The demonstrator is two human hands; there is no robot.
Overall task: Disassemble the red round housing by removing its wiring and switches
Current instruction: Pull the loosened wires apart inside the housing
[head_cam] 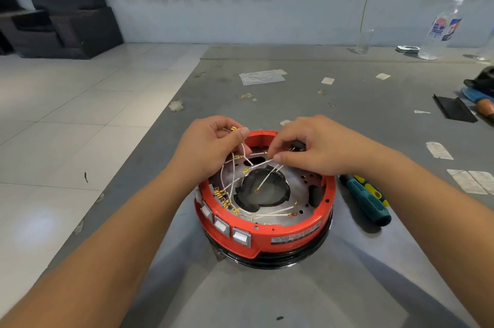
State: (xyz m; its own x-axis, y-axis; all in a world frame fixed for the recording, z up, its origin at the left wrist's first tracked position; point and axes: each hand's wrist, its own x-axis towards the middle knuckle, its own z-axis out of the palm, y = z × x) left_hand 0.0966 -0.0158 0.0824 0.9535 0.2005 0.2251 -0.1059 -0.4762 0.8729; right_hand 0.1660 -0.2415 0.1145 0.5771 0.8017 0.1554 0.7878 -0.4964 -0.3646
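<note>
Red housing (288, 236) holds white wires (263, 164), pinched by left hand (211, 146) and right hand (307, 146).

Dark armchair (69, 15), white tiled floor (80, 103)

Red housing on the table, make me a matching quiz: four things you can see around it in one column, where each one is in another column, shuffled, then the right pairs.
Things:
1. screwdriver
2. white switches
3. plastic bottle
4. white wires

Places:
A. far right end of the table, standing upright
B. set in the near-left wall of the red housing
C. lying on the table just right of the housing
D. pinched by the left hand and right hand above the housing

Pairs: 1-C, 2-B, 3-A, 4-D
</note>
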